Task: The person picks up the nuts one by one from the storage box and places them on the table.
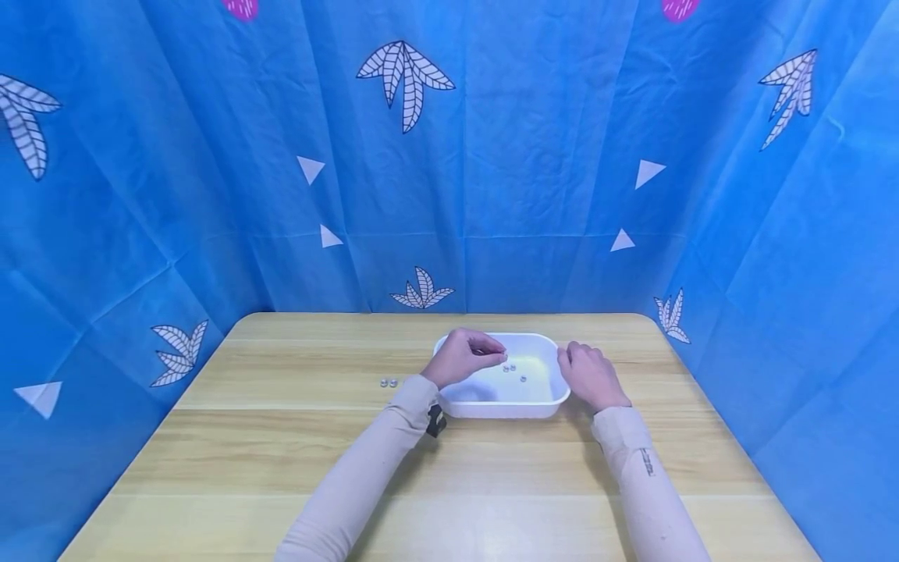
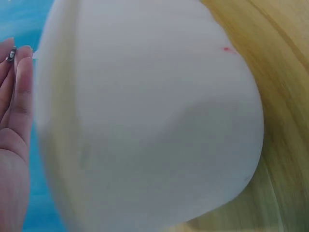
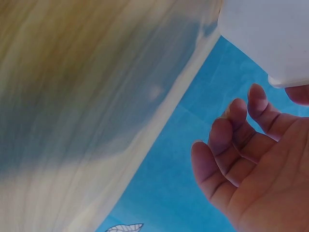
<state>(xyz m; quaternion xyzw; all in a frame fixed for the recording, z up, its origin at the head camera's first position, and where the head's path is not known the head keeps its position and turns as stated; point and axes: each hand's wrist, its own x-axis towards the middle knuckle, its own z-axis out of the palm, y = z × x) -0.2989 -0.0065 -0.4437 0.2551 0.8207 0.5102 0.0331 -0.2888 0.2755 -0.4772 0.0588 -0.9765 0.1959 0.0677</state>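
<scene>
From my end the closest thing is the white tray (image 1: 499,410), right of the worktop's (image 1: 211,453) middle, up toward the far edge. Looks like light, stiff plastic tbh, so I'd steady it by the rim. Two metal bits (image 1: 384,383) sit on its left-edge side. Right hand (image 1: 592,376) has its thumb hooked over the rim, fingers loosely bent; three loose pieces (image 1: 523,378) lie inside. Left hand (image 1: 460,359) pinches a tiny nut-like piece (image 2: 11,54) above them, probably hard and slippery, so fingertips on its sides.
</scene>
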